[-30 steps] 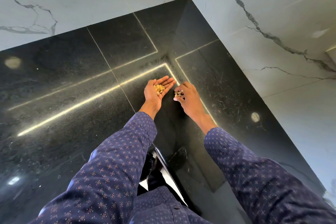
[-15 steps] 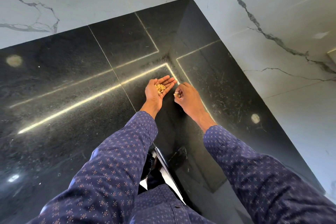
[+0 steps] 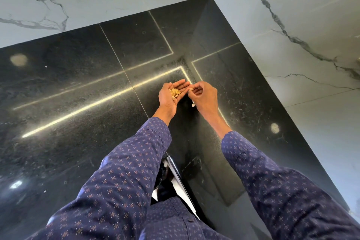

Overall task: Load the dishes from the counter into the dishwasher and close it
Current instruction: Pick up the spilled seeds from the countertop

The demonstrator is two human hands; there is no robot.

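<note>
Black counter (image 3: 78,93) stretches to the far marble corner, no dishes or dishwasher in view so loading isn't visibly begun, my left hand (image 3: 171,95) spread cupping shells (image 3: 175,92), my right hand (image 3: 202,97) pinching one shell (image 3: 191,89).

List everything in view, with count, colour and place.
shells: a small pile, count unclear, tan, in the left palm
shell: one, tan, pinched at the right fingertips
shell: one, pale, below the right hand; on the counter or falling, cannot tell
counter: one, glossy black stone with pale seams, under both hands
walls: two, white marble with grey veins, meeting in the corner behind the counter
sleeves: two, navy with small dots, lower frame
left hand: one, palm up, cupping the pile
right hand: one, fingers curled, beside the left
</note>
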